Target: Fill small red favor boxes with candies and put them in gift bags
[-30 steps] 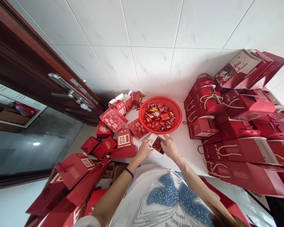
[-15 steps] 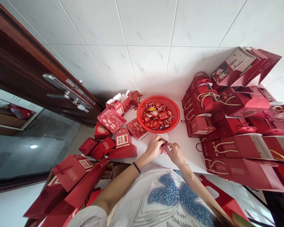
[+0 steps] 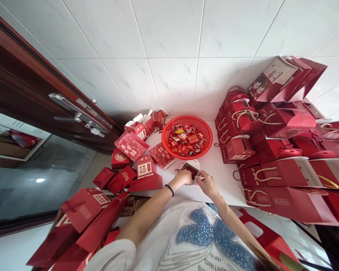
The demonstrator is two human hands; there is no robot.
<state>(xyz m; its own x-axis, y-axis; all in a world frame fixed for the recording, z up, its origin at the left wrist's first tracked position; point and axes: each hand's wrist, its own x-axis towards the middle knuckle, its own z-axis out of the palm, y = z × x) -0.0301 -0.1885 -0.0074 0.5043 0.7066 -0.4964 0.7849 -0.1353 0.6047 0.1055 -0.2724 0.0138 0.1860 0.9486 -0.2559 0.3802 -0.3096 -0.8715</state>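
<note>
A small gift box (image 3: pixel 196 164) with pale inner flaps stands open in front of me on the white table (image 3: pixel 226 180). Something dark red shows inside it, too small to name. My left hand (image 3: pixel 185 177) is closed at the box's left and near side, its fingertips at the opening and partly hidden. With thumb and fingers together, my right hand (image 3: pixel 207 183) pinches the right edge of the same box. Just beyond it sits a red plastic basket (image 3: pixel 166 140) holding many wrapped candies (image 3: pixel 188 139).
Red gift boxes (image 3: pixel 240 148) with rope handles are stacked along the right. More boxes and flat red packets (image 3: pixel 132 146) lie to the left, beside a dark door (image 3: pixel 25 75) with a metal handle. A tiled wall (image 3: pixel 172 30) closes off the back.
The box between my hands has been opened and its inside now shows. My left hand has shifted slightly left and down to its rim; my right hand stays close to where it was.
</note>
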